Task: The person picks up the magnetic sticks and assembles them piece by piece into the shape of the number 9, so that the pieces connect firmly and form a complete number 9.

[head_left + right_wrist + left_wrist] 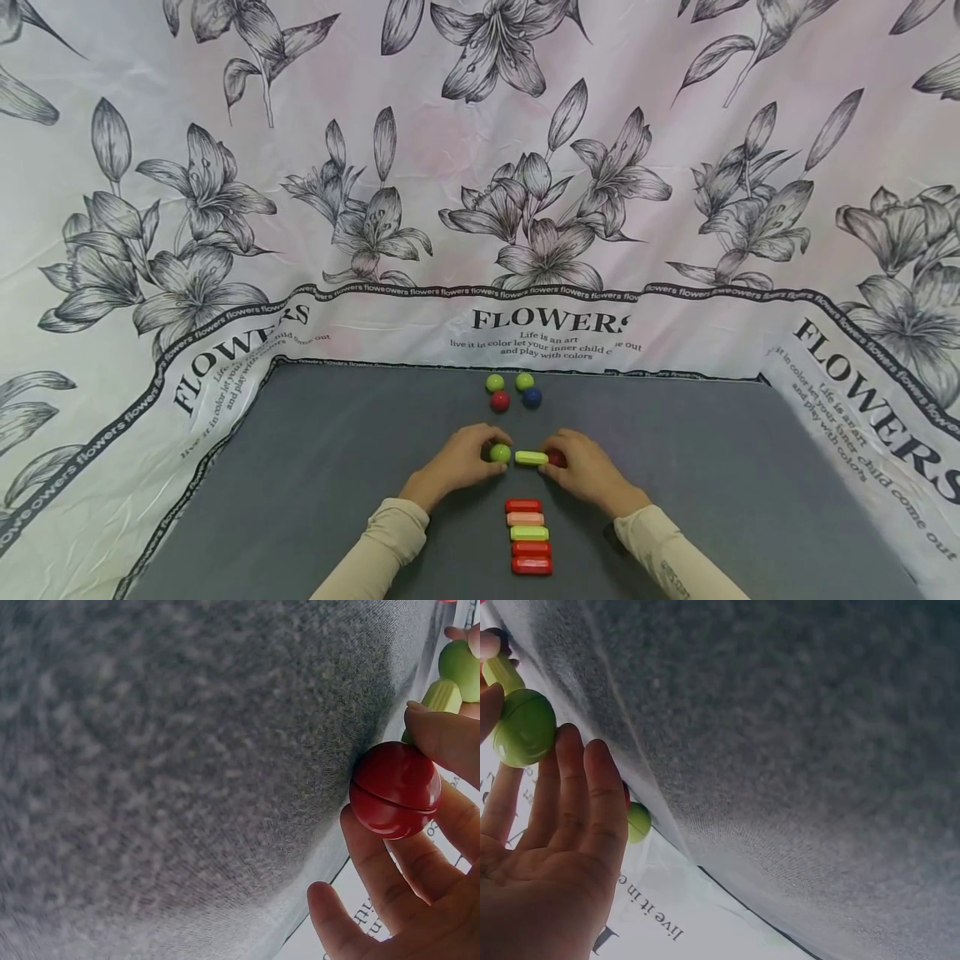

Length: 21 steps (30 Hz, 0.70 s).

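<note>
My left hand (463,460) pinches a shiny green ball (500,453) between thumb and fingers, low over the grey table. The left wrist view shows this green ball (525,729) with a seam round it, the outer fingers stretched out. Opposite, my right hand (588,473) grips a red ball (557,457), partly covered by fingers in the head view. A seam also circles the red ball (395,790) in the right wrist view. Between the two balls lies a short yellow-green bar (530,458), with the right thumb tip overlapping its end in the right wrist view.
Farther back on the grey table (360,433) sit two green balls (494,383) (524,382), a red ball (500,402) and a dark blue ball (532,397). Nearer, several bars form a column, including a peach bar (525,519). Flower-printed cloth (547,325) borders the table.
</note>
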Motion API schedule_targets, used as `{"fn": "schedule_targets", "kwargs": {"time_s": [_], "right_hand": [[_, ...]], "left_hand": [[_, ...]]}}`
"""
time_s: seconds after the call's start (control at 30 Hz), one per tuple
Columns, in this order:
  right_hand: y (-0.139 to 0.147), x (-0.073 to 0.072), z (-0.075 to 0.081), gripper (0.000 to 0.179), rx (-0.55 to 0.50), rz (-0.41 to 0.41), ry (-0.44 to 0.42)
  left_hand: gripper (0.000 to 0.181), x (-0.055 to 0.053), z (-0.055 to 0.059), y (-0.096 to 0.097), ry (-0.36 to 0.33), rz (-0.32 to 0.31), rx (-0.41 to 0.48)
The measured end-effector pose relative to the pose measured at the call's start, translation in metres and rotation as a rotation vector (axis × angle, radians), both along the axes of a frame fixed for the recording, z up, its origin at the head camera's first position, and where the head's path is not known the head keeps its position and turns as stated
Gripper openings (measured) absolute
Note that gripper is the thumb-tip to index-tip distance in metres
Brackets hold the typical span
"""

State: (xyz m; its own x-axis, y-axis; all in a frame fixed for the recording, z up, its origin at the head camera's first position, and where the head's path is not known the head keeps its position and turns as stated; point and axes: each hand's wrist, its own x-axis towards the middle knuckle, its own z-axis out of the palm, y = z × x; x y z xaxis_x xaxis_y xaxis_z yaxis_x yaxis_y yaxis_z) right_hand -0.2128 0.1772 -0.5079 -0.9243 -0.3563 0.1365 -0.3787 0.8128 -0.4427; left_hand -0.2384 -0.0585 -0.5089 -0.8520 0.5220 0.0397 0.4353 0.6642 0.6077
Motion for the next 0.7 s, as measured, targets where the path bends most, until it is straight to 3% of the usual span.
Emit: {"fn": "schedule_targets", "kwargs": {"time_s": [0.7], "right_hand": [[-0.0032, -0.0071, -0.0001, 0.017, -0.004, 0.049, 0.033]], "left_hand": [[0.030, 0.0019, 0.0017, 0.0040, -0.006, 0.013, -0.005]]}}
